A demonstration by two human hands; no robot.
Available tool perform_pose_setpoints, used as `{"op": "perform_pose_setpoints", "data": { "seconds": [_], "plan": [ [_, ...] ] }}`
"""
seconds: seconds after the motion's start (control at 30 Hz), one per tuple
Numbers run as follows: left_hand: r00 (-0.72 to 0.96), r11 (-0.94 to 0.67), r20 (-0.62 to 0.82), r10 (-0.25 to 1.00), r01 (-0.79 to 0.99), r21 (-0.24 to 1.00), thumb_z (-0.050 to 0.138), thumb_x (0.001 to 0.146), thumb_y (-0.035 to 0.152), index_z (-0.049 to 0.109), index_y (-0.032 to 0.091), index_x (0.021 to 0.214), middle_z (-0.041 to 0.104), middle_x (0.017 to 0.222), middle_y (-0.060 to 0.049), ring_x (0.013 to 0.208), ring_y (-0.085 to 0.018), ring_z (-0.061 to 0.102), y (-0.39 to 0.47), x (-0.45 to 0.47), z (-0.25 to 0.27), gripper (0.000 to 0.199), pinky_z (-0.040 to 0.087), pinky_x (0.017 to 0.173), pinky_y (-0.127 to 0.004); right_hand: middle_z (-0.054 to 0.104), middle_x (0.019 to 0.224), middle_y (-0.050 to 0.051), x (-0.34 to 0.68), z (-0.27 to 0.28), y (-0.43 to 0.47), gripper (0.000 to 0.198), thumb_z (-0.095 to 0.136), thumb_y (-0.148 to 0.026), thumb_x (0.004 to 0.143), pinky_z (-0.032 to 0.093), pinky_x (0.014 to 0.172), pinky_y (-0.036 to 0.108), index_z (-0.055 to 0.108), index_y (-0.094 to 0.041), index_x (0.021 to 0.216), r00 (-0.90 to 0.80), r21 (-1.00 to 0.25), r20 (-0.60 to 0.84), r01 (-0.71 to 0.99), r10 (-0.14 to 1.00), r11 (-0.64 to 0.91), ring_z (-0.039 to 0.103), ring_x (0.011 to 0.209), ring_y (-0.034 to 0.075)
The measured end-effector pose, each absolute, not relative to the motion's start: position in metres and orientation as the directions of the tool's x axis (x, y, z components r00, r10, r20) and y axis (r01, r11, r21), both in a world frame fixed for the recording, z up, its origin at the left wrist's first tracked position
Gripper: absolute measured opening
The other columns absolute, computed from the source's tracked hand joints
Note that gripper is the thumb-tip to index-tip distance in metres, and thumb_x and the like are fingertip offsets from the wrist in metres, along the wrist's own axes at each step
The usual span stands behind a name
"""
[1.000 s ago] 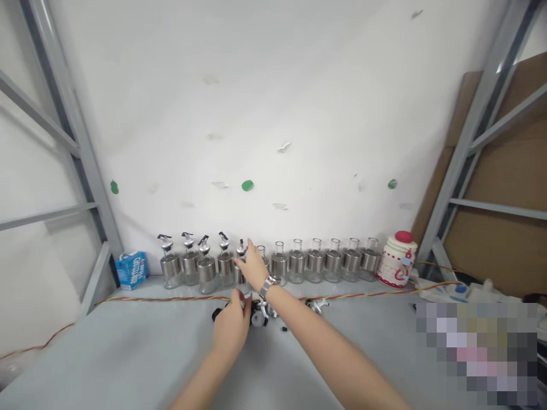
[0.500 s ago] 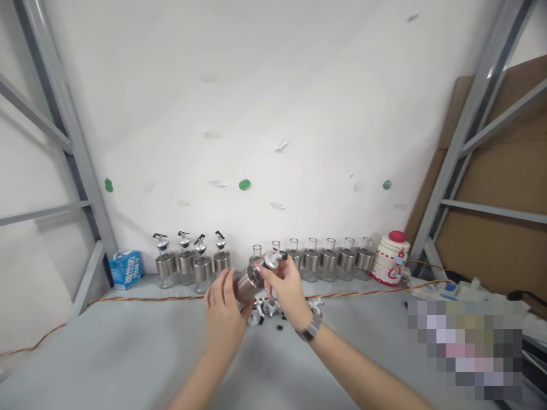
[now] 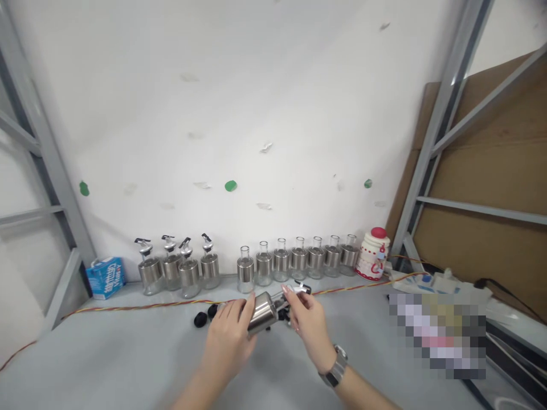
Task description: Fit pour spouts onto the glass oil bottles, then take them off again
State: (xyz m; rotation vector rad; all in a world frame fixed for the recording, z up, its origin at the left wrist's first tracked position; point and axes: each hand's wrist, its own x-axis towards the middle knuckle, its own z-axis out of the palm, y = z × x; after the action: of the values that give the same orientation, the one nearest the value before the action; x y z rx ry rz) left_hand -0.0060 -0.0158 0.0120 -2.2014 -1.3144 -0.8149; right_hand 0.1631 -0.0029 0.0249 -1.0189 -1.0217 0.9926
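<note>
The bottle (image 3: 264, 313) had left the tabletop's (image 3: 128, 359) back edge, left hand (image 3: 229, 333) wrapped round it, right hand (image 3: 311, 323) pinched at its spout (image 3: 302, 288).

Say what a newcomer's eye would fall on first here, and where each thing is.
Probably the centre: the left hand grips a tilted bottle, the right hand is at its spout. Behind them, seven spoutless bottles line the wall, with four spouted bottles to their left. Bright colour also draws the eye: the red-lidded jar at right, the blue carton at far left.
</note>
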Motion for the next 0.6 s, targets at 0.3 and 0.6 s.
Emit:
{"op": "perform_pose_setpoints", "data": {
  "seconds": [0.3, 0.6],
  "plan": [
    [0.323, -0.453, 0.633, 0.703, 0.89, 0.05, 0.052, 0.061, 0.01, 0.041, 0.02, 0.121, 0.058, 0.097, -0.01, 0.089, -0.026, 0.052, -0.024, 0.004, 0.006, 0.062, 0.041, 0.079, -0.039, 0.028, 0.035, -0.011, 0.172, 0.029, -0.001, 0.036, 0.06, -0.048, 0.067, 0.017, 0.032, 0.02, 0.044, -0.018, 0.054, 0.16, -0.967, 0.137, -0.191, 0.978, 0.167, 0.024, 0.031, 0.004],
    [0.33, -0.362, 0.208, 0.921, 0.523, 0.772, 0.067, 0.054, 0.023, 0.054, 0.021, 0.107, 0.062, 0.089, -0.005, 0.079, -0.024, 0.056, -0.034, 0.011, 0.023, 0.055, 0.043, 0.071, -0.033, 0.03, 0.041, -0.007, 0.187, 0.027, 0.007, 0.039, 0.061, -0.046, 0.066, 0.017, 0.038, 0.021, 0.044, -0.016, 0.048, 0.132, -0.969, 0.24, -0.028, 0.962, 0.246, 0.024, 0.039, 0.005]
  ]
}}
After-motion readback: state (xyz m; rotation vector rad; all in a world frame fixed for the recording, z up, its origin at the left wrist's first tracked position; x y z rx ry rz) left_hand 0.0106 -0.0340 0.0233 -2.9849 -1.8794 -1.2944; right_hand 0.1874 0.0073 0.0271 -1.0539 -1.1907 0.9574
